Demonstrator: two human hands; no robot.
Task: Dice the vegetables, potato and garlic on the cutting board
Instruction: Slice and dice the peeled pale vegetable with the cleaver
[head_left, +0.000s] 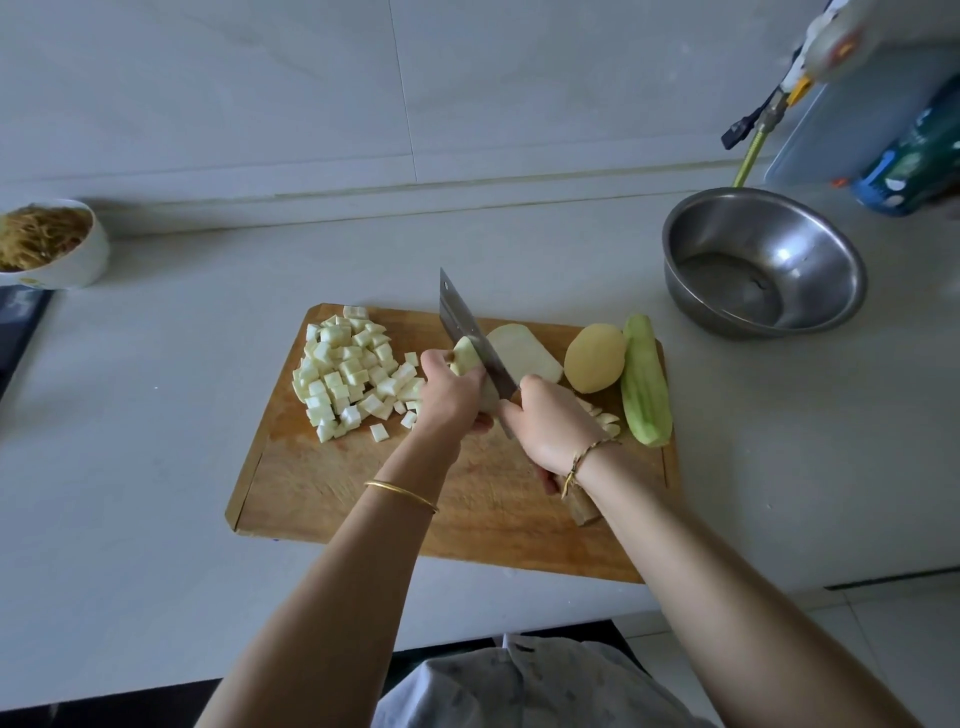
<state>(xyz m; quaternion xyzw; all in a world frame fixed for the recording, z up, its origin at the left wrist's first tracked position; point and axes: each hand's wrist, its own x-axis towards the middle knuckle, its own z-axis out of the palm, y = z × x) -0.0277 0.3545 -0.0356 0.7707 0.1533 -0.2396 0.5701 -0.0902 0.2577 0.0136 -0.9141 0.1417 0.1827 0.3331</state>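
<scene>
Cutting board (337, 488): on the surface, close to its near edge, about midway along.
Right hand (556, 428): wrapped round the cleaver's wooden handle.
Left hand (449, 395): fingers curled over the piece being cut, pinning it to the board.
Gourd piece (464, 358): peeled, pale green, against the blade. Likely firm but wet and slippery; best held flat side down, fingertips tucked back.
Cleaver (457, 312): blade angled down at the piece.
Diced cubes (348, 371): heaped on the board's far left part.
Potato (595, 364): peeled, uncut, far right of the board. Hard, round, likely to roll.
Peeled gourd (647, 382): whole, along the board's right edge.
Steel bowl (763, 260): toward the surface's far right corner.
</scene>
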